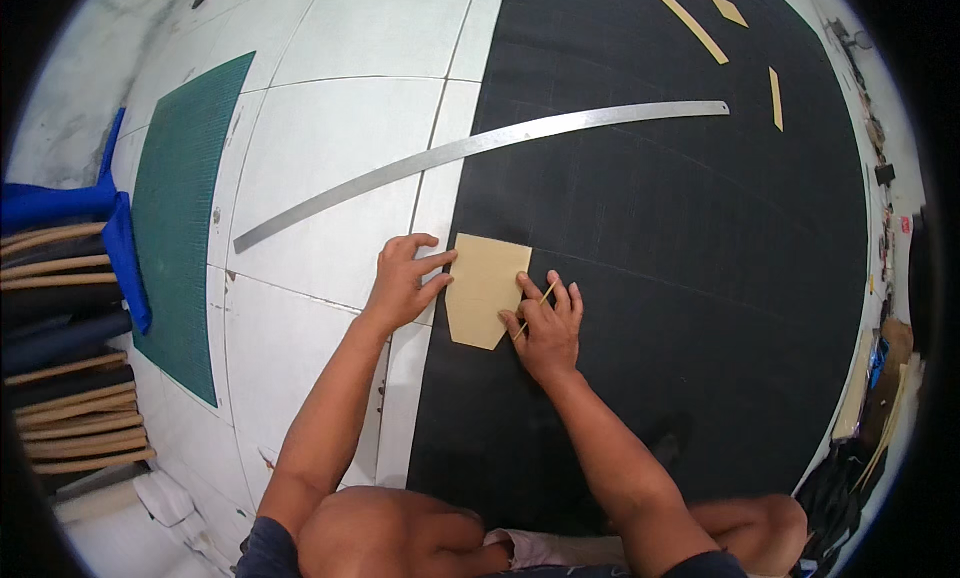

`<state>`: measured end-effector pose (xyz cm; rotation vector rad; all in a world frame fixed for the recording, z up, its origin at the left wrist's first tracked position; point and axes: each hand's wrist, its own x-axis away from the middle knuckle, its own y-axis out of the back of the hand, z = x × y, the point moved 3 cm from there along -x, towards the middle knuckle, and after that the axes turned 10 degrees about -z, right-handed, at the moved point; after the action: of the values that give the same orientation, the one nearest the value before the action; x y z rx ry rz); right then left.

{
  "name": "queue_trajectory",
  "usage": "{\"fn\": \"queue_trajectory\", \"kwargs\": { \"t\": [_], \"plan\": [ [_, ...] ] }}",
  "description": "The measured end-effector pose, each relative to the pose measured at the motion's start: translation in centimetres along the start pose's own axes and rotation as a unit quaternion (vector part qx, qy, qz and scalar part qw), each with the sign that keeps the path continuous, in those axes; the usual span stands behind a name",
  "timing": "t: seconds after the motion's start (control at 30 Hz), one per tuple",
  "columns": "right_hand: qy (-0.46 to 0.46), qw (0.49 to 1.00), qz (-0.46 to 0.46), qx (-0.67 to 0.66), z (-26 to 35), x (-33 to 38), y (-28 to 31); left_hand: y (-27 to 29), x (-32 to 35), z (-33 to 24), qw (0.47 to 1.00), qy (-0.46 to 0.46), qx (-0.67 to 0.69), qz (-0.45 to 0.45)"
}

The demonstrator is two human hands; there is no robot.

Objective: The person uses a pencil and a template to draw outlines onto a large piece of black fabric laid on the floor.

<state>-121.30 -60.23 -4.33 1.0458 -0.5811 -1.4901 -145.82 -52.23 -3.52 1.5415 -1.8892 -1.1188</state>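
A tan, flat pattern piece (488, 290) with tapered lower corners lies on black sheet material (660, 378), close to its left edge. My left hand (405, 280) is open, its fingertips at the left edge of the piece. On the other side, my right hand (548, 328) has a thin yellow stick (546, 294) held slantwise between its fingers; whether it is a pen or something else is too small to tell. Fingertips of that hand also touch the right edge of the pattern piece.
A long metal ruler (440, 156) lies across the white tiled floor (340, 128) and the black sheet. Small tan pieces (692, 28) sit at the far right. To the left are a green cutting mat (185, 228), blue material (122, 248) and several rolls (80, 418).
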Motion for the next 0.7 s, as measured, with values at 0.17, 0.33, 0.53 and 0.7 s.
{"fn": "queue_trajectory", "kwargs": {
  "t": [0.17, 0.33, 0.53, 0.7],
  "plan": [
    [0.004, 1.000, -0.013, 0.000, -0.10, -0.04, 0.16, -0.19, -0.03, -0.18, 1.000, -0.004, -0.005, -0.003],
    [0.004, 1.000, -0.015, -0.003, 0.00, 0.02, 0.02, -0.01, 0.05, -0.12, 1.000, -0.006, -0.005, -0.006],
    [0.004, 1.000, -0.012, -0.006, -0.08, -0.02, 0.08, 0.07, 0.02, -0.35, 1.000, 0.001, -0.014, -0.002],
    [-0.004, 1.000, -0.011, -0.009, -0.13, -0.06, 0.10, -0.10, -0.09, -0.33, 1.000, 0.005, -0.021, 0.002]
  ]
}}
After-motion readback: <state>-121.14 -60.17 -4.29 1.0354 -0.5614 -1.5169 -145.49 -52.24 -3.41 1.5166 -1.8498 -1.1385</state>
